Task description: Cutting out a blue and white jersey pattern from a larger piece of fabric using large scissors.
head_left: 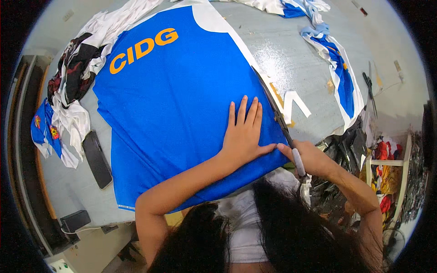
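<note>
A large blue fabric panel (pixel 182 91) with orange lettering and white edging lies across the grey table. My left hand (pixel 243 129) rests flat on it near the right edge, fingers spread. In my right hand (pixel 307 157) is a pair of long scissors (pixel 275 102), its handle wrapped in pale material. The dark blades run along the panel's right edge, pointing away from me, where the white margin meets the blue. My right thumb is beside my left thumb. A cut white strip (pixel 296 105), bent in a V, lies right of the blades.
White and dark cloth (pixel 75 68) is heaped along the left. A phone (pixel 97 159) lies beside the panel, and a small black box (pixel 75 221) sits at the table's near left edge. Blue-white scraps (pixel 339 68) lie at right. Shelves (pixel 387 162) with coloured cloth stand beyond the table.
</note>
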`<state>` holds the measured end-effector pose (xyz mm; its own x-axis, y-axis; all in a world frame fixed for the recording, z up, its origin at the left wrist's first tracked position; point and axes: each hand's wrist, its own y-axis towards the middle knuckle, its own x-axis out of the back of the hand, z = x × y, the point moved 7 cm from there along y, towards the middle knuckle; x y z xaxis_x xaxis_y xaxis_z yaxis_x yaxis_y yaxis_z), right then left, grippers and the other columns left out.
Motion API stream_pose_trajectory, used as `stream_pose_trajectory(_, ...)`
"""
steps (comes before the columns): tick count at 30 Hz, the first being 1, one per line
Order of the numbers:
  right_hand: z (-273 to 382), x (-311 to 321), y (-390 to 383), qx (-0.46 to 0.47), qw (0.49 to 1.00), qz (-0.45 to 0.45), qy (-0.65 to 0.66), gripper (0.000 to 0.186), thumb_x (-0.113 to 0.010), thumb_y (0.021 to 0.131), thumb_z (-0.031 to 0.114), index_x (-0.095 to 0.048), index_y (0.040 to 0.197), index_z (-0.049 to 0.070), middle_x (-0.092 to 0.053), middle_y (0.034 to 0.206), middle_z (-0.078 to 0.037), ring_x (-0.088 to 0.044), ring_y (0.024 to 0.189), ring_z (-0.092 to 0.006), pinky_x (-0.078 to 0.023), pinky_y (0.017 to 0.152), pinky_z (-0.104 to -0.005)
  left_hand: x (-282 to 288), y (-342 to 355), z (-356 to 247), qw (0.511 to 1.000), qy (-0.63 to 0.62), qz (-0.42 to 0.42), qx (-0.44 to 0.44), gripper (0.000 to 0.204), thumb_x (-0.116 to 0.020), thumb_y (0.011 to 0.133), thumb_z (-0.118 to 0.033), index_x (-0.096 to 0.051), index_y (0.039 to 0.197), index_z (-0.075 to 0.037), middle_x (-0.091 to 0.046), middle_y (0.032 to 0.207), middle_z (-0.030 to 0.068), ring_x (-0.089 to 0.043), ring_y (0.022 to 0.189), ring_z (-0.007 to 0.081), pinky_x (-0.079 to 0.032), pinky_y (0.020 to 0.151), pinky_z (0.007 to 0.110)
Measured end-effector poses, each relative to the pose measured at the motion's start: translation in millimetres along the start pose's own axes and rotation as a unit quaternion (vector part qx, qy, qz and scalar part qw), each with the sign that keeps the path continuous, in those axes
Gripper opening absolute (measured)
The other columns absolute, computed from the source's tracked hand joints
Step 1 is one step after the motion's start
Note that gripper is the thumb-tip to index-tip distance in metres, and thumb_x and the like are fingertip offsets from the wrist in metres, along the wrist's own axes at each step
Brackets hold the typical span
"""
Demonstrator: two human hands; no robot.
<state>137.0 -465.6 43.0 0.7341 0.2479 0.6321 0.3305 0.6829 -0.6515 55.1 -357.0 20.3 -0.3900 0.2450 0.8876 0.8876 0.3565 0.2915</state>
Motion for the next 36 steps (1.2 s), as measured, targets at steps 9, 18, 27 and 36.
stream_pose_trajectory(9,8.9,5.9,1.3,0.012,0.997,0.07,0.045,0.067,-0.032,0.088,0.057,-0.054,0.073,-0.004,-0.056,0.057,-0.015,-0.059,0.056,-0.0246,-0.045,0.055,-0.0337,-1.8,-1.0,-1.5,1.0,-0.003,0.001,0.001,0.097,-0.06,0.064,-0.061,-0.034,0.127,0.008,-0.029,0.136,0.0206,-0.017,0.13,0.0381,-0.008,0.104,0.056)
stream_pose_trajectory(18,7.8,15.9,26.0,0.04,0.998,-0.02,-0.035,0.061,-0.04,0.088,0.05,-0.056,0.082,-0.008,-0.056,0.07,-0.028,-0.059,0.071,-0.0412,-0.046,0.065,-0.0444,-3.4,0.3,-0.8,1.0,-0.006,0.001,0.007,0.101,-0.059,0.064,-0.065,-0.032,0.128,0.008,-0.028,0.137,0.0202,-0.018,0.129,0.0384,-0.009,0.104,0.055)
stream_pose_trajectory(27,28.6,21.9,44.0,0.117,0.991,0.065,0.032,0.067,-0.029,0.092,0.051,-0.055,0.058,-0.001,-0.057,0.049,-0.009,-0.059,0.045,-0.0176,-0.047,0.045,-0.0295,1.0,0.0,-3.9,1.0,-0.016,0.0,-0.001,0.099,-0.062,0.063,-0.061,-0.034,0.127,0.009,-0.029,0.136,0.0206,-0.018,0.129,0.0389,-0.008,0.104,0.056)
stream_pose_trajectory(36,20.7,24.7,61.0,0.143,0.985,0.024,-0.09,0.058,-0.035,0.092,0.044,-0.053,0.07,-0.007,-0.056,0.053,-0.013,-0.062,0.048,-0.0207,-0.048,0.044,-0.0315,1.1,1.0,-3.3,1.0,-0.015,-0.017,-0.003,0.098,-0.062,0.062,-0.06,-0.036,0.125,0.01,-0.031,0.135,0.0215,-0.019,0.129,0.0389,-0.008,0.104,0.056)
